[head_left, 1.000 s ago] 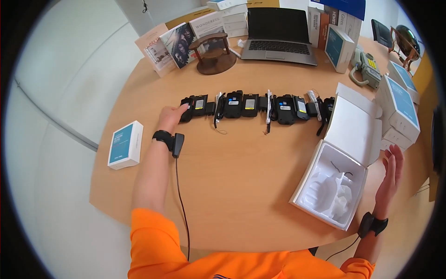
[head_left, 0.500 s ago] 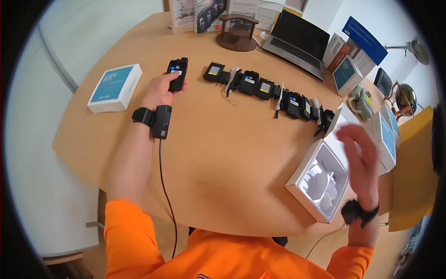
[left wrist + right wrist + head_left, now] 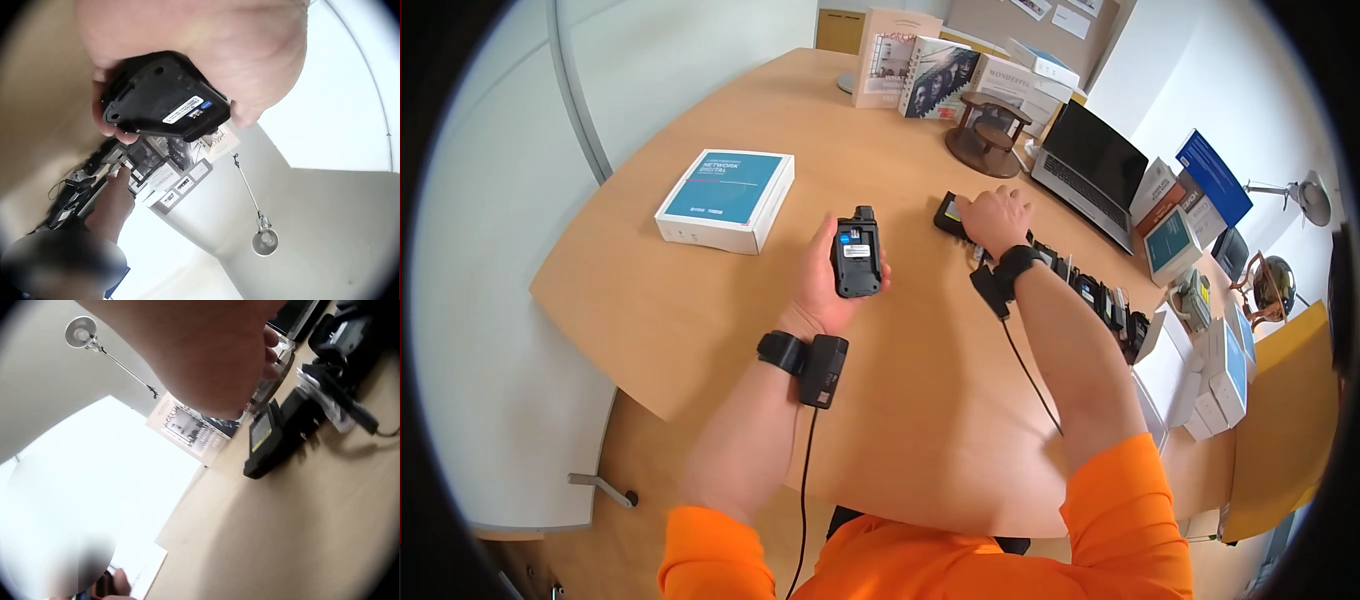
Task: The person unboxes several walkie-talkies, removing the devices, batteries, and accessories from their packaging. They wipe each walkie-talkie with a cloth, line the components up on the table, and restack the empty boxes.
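Note:
In the head view my left hand holds a black two-way radio above the table. The radio's back faces up, its battery recess bare, with a white label and a blue mark inside. Fingers and thumb wrap its sides, as the left wrist view also shows of the radio. My right hand hovers low at the near end of the row of radio parts. Close by its thumb lies a black battery pack with a yellow-marked label; the right wrist view shows this battery pack flat on the table, beside a plug adapter.
A white-and-teal box lies at the left. Further radios, batteries and cords run rightward in a row. An open white box stands at the right. Behind are books, a wooden stand and a laptop.
My left hand has picked up the radio from the row's left end and brought it nearer. My right hand has swung from beside the open box across to the battery pack. The head view has turned.

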`<action>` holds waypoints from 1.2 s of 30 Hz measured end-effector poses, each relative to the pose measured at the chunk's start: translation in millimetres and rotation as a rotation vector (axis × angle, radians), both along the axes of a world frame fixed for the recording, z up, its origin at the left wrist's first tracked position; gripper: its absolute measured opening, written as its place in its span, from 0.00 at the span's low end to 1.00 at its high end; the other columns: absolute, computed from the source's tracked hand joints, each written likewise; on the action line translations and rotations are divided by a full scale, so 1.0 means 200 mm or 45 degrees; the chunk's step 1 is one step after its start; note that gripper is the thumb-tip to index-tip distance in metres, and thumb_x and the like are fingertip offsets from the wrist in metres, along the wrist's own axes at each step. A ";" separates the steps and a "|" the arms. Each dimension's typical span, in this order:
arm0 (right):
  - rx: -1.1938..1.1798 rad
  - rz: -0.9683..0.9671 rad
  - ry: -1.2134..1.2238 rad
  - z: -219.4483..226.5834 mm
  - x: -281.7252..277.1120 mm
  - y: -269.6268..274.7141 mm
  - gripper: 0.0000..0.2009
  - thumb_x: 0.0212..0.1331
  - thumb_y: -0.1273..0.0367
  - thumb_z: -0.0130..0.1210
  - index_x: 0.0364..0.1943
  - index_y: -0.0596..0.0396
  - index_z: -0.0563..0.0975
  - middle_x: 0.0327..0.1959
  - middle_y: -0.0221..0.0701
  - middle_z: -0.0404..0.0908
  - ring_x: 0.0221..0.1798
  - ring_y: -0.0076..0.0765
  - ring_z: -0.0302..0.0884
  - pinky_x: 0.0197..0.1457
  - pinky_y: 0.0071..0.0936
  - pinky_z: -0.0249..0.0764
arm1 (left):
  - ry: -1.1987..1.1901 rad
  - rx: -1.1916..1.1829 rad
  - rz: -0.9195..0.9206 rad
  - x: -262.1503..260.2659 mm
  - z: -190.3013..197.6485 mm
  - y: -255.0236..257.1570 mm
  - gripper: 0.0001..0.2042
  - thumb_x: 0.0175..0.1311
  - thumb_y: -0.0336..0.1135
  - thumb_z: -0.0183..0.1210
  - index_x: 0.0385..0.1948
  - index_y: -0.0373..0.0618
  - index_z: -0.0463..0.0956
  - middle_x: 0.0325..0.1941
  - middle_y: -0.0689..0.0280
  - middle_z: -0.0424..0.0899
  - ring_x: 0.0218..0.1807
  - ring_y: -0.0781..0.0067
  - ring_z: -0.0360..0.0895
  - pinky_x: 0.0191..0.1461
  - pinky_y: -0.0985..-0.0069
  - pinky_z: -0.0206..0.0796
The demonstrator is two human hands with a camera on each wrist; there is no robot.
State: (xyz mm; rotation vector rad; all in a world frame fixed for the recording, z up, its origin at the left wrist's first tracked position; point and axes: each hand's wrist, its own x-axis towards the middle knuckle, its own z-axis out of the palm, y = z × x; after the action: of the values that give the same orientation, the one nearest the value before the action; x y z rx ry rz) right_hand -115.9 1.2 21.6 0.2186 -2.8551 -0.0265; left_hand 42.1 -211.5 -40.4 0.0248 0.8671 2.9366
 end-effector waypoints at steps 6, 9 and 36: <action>-0.009 0.100 0.021 -0.10 -0.07 -0.18 0.20 0.61 0.56 0.50 0.42 0.57 0.86 0.53 0.40 0.81 0.61 0.48 0.71 0.62 0.49 0.61 | -0.076 0.069 0.024 -0.02 0.00 0.04 0.25 0.76 0.59 0.44 0.47 0.45 0.76 0.39 0.58 0.83 0.41 0.59 0.81 0.47 0.58 0.75; 0.028 0.268 0.201 -0.13 -0.02 -0.22 0.12 0.59 0.66 0.53 0.42 0.57 0.81 0.47 0.39 0.83 0.56 0.47 0.76 0.59 0.45 0.67 | -0.114 0.129 0.054 -0.03 0.00 0.05 0.24 0.76 0.59 0.45 0.48 0.45 0.75 0.39 0.58 0.83 0.41 0.58 0.81 0.48 0.58 0.75; -0.552 1.225 -0.164 0.00 0.80 -0.12 0.30 0.56 0.70 0.64 0.65 0.58 0.69 0.64 0.52 0.67 0.59 0.60 0.74 0.57 0.45 0.77 | 0.020 -0.003 0.131 0.03 0.00 0.11 0.24 0.78 0.59 0.38 0.46 0.50 0.74 0.45 0.64 0.81 0.48 0.64 0.78 0.57 0.63 0.72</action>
State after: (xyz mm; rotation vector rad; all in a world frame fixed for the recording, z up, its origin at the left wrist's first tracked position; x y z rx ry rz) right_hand 44.5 -23.4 20.6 1.4674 -2.4754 0.7915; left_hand 49.1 -189.7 -40.7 0.0028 0.8999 3.0344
